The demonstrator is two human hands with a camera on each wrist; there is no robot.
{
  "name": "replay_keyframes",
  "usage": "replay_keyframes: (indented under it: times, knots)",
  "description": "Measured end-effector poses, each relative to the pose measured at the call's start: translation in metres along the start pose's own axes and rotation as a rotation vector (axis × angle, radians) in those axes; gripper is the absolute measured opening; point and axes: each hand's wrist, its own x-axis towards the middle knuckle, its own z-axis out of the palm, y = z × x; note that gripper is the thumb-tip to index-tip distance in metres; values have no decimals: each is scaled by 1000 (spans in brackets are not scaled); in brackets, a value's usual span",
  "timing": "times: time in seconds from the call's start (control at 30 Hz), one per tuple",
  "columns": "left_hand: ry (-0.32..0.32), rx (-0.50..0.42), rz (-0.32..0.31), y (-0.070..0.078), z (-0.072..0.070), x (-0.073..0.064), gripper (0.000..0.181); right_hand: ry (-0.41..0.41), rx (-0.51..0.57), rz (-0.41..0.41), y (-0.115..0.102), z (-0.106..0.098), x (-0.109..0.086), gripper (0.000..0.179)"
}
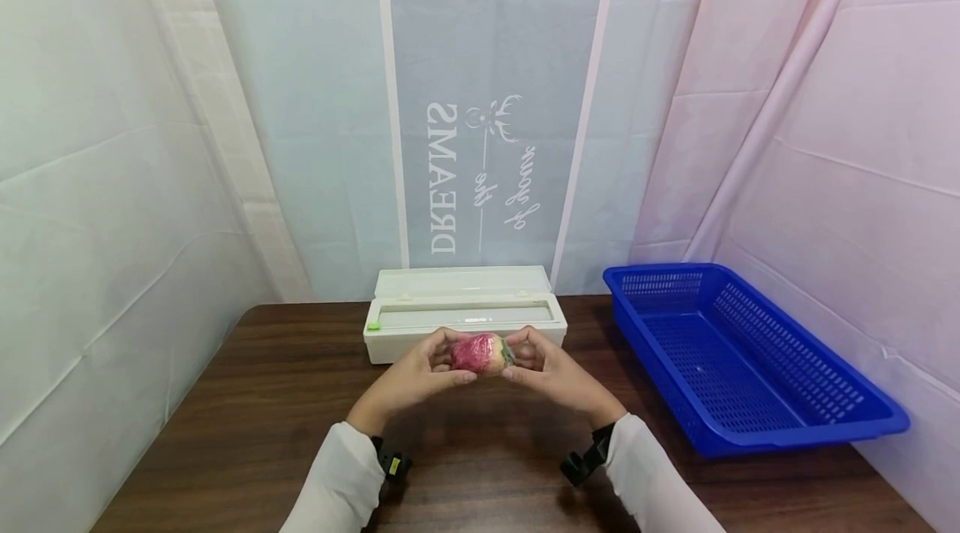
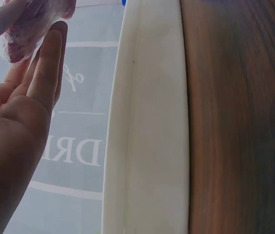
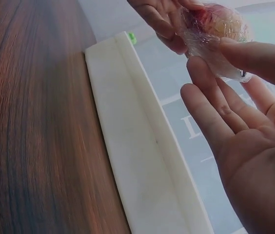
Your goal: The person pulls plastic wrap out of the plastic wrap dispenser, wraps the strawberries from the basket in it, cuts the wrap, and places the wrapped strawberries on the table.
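A red and pale-yellow piece of produce (image 1: 480, 354), with green at its right end, is wrapped in clear cling film; its exact kind cannot be told. My left hand (image 1: 422, 368) pinches its red end between thumb and fingers. At the pale end, my right hand (image 1: 551, 370) holds it the same way, thumb in front and fingers behind. Glossy creased film (image 3: 203, 46) shows in the right wrist view, while the left wrist view catches only part of the bundle (image 2: 32, 29). Both hands hold it up in front of a white cling film dispenser (image 1: 390, 347).
The dispenser's clear lid (image 1: 462, 280) stands raised at the back, and a green tab (image 1: 373, 326) sits on its left end. To the right lies a blue perforated plastic basket (image 1: 660, 362) on the dark wooden table (image 1: 300, 399). Fabric curtains (image 1: 315, 99) surround the table.
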Motion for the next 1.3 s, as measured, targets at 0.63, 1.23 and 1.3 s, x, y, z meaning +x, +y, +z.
replay_keyframes:
  times: [0.63, 1.23, 1.3]
  knots:
    - [93, 362, 40, -24, -12, 1, 43, 49, -138, 51, -6, 7, -4, 40]
    - [0, 503, -26, -49, -1, 0, 35, -1, -443, 33, 12, 18, -11, 43]
    - [-3, 520, -51, -53, 2, -1, 35, -15, -443, 27, 7, 20, -12, 42]
